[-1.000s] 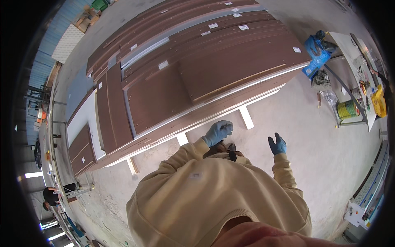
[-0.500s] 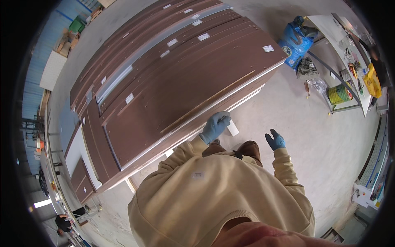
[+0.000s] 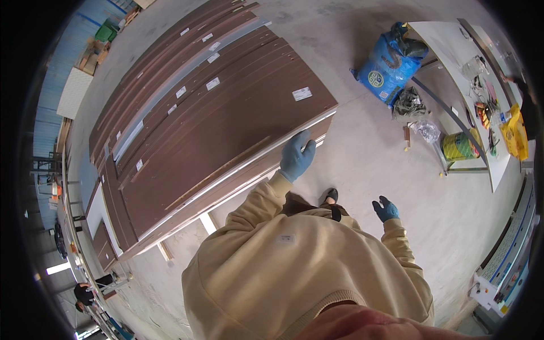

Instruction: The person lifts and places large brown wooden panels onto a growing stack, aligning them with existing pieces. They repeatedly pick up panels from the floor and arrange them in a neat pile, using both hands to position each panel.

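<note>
A grey-blue glove covers my left hand (image 3: 297, 156), which is held out at the near long edge of a stack of dark brown panels (image 3: 249, 107). Its thumb stands apart from the fingers and no object shows in it; whether the fingertips touch the panel edge I cannot tell. My right hand (image 3: 386, 209), gloved in blue with dark fingertips, hangs over the grey floor at my right side, fingers apart and holding nothing. White labels (image 3: 302, 94) are stuck on several panels. The top panel has a long narrow slot (image 3: 218, 171) near its front edge.
On the right, a blue sack (image 3: 391, 65) stands by a white table (image 3: 481, 102) with tools and a yellow bag (image 3: 514, 133). Below are crumpled plastic (image 3: 426, 131) and a green-yellow bucket (image 3: 460, 146). White-topped supports (image 3: 208, 223) stick out under the stack. Another person (image 3: 85, 294) is far left.
The stack has shifted left in view, and the sack and table now look closer. My left hand has risen toward the panel's right end, its fingers straighter. The right hand stays low at my side.
</note>
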`<action>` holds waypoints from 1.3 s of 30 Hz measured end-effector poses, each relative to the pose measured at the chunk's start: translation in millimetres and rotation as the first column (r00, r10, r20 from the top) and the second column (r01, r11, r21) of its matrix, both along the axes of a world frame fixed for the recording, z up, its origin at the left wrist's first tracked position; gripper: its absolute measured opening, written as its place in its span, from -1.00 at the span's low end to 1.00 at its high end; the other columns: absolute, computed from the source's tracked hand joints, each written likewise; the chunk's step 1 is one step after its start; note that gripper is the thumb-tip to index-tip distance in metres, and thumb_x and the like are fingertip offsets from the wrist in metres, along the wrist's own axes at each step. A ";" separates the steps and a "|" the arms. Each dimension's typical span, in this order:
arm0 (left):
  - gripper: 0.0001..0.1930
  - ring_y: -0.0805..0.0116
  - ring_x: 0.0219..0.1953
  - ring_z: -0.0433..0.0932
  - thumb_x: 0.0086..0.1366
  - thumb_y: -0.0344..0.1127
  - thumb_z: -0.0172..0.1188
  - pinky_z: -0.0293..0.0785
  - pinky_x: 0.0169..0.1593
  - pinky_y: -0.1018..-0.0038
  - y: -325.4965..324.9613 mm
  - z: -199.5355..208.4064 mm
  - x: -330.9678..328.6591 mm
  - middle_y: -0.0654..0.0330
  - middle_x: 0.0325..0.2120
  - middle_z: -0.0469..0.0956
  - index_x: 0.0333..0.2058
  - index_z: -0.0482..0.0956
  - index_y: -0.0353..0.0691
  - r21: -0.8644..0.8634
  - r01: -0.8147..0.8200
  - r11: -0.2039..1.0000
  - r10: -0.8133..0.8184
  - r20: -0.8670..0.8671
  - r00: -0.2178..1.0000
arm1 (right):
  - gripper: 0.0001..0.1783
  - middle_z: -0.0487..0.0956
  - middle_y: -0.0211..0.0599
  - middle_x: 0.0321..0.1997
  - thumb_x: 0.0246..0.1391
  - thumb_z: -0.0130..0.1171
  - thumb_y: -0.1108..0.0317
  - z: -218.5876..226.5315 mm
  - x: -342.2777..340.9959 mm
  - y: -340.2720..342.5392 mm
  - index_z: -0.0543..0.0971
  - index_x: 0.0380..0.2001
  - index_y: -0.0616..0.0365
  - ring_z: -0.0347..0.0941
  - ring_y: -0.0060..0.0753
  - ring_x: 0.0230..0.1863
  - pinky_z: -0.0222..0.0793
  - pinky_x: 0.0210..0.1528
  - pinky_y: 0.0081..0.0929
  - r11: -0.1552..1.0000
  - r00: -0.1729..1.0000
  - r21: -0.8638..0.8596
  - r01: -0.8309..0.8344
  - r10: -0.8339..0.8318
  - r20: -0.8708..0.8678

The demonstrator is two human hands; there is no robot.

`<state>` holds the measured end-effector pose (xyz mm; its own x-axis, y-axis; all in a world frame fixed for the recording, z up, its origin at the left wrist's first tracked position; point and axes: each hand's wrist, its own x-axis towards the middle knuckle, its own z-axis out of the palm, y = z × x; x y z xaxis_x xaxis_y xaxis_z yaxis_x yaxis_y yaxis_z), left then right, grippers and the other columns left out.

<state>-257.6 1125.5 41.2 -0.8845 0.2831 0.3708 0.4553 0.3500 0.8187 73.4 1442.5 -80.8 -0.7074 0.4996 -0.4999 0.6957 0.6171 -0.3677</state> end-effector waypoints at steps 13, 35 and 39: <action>-0.60 -0.24 0.07 0.59 0.26 -0.33 0.36 0.49 0.20 -0.03 101.2 -9.9 -115.3 -0.13 0.00 0.63 0.05 0.60 -0.31 -0.162 -0.325 0.932 0.279 -0.255 0.926 | -0.29 0.68 0.01 0.19 0.24 0.29 -0.15 15.1 -304.1 157.8 0.58 0.26 0.14 0.60 0.00 0.25 0.49 0.29 -0.16 0.895 0.893 -0.083 -0.438 0.423 -0.150; -0.36 -0.21 0.42 0.31 0.27 0.00 0.30 0.28 0.35 -0.13 229.7 -22.3 -317.3 -0.12 0.34 0.41 0.26 0.51 -0.19 -0.609 -0.683 0.405 0.775 -0.168 0.610 | -0.23 0.64 0.10 0.22 0.22 0.31 -0.17 -12.3 -793.8 333.2 0.57 0.25 0.25 0.57 0.06 0.28 0.43 0.36 -0.20 0.524 0.568 -0.228 -0.821 0.792 -0.222; -0.53 -0.16 0.21 0.53 0.25 -0.07 0.32 0.45 0.20 -0.06 242.9 -5.8 -344.0 -0.08 0.16 0.59 0.07 0.62 -0.18 -0.630 -0.725 0.279 0.845 -0.197 0.496 | -0.22 0.62 0.10 0.26 0.25 0.29 -0.15 14.3 -887.0 291.6 0.54 0.28 0.29 0.57 -0.02 0.30 0.41 0.37 -0.23 0.473 0.532 -0.276 -0.837 0.821 -0.205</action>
